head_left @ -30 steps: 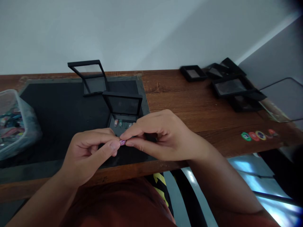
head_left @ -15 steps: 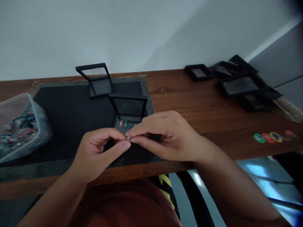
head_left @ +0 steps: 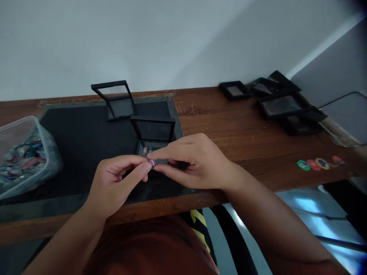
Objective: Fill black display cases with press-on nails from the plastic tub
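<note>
Between the fingertips of both hands is a small pink-and-white patterned piece (head_left: 152,162), too small to name exactly. My left hand (head_left: 119,177) pinches its left side with thumb and forefinger. My right hand (head_left: 192,160) holds it from the right, with thumb and forefinger around it. Just behind the fingers stands a black display case (head_left: 153,130) with its lid raised. Inside its base, two small colourful pieces (head_left: 145,150) show, one pinkish and one green; my right hand hides the rest of the base.
A second open black case (head_left: 120,107) stands behind on the dark mat (head_left: 83,141). At left, a clear plastic tub (head_left: 48,152) holds many small wrapped pieces. Several black frames (head_left: 282,105) lie at the back right, near round coloured chips (head_left: 322,163).
The small piece has turned, so more of its pink patterned face shows. Both hands have shifted slightly left, and the camera view has moved a little.
</note>
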`<state>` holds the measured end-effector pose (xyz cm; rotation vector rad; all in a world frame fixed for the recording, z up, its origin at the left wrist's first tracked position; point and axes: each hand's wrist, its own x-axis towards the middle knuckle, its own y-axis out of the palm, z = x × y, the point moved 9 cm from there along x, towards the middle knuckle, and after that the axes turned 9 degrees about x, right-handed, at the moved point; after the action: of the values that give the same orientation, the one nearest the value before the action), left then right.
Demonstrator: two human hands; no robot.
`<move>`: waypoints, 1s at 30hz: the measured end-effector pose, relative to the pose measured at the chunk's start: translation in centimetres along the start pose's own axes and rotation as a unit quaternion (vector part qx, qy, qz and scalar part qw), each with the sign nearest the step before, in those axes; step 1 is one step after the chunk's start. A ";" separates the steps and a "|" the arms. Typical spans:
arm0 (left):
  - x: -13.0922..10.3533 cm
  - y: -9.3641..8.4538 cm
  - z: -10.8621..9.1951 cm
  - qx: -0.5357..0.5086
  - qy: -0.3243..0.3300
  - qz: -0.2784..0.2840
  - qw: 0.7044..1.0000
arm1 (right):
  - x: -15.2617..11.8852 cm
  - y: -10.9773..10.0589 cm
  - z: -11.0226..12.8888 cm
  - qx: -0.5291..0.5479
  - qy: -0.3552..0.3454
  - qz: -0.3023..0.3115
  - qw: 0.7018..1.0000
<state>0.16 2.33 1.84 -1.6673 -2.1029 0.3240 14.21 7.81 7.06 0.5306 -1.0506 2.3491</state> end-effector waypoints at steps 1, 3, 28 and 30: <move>0.0 -0.4 0.1 0.015 0.003 -0.019 1.000 | 0.0 0.0 -0.2 -0.005 0.006 -0.009 1.000; -0.2 -1.6 0.2 0.046 0.004 -0.078 0.996 | 0.0 0.2 -0.6 -0.011 0.023 -0.031 0.999; -5.7 -6.6 2.0 0.315 0.072 -0.052 0.945 | 0.0 4.4 -3.1 -0.097 0.120 0.077 0.985; -5.5 -6.5 2.1 0.315 0.066 -0.055 0.945 | 0.0 3.5 -3.0 -0.088 0.113 0.077 0.987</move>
<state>-5.45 -4.43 1.79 -1.1533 -1.7287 0.7358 11.78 8.16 3.18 0.1178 -1.2122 2.3486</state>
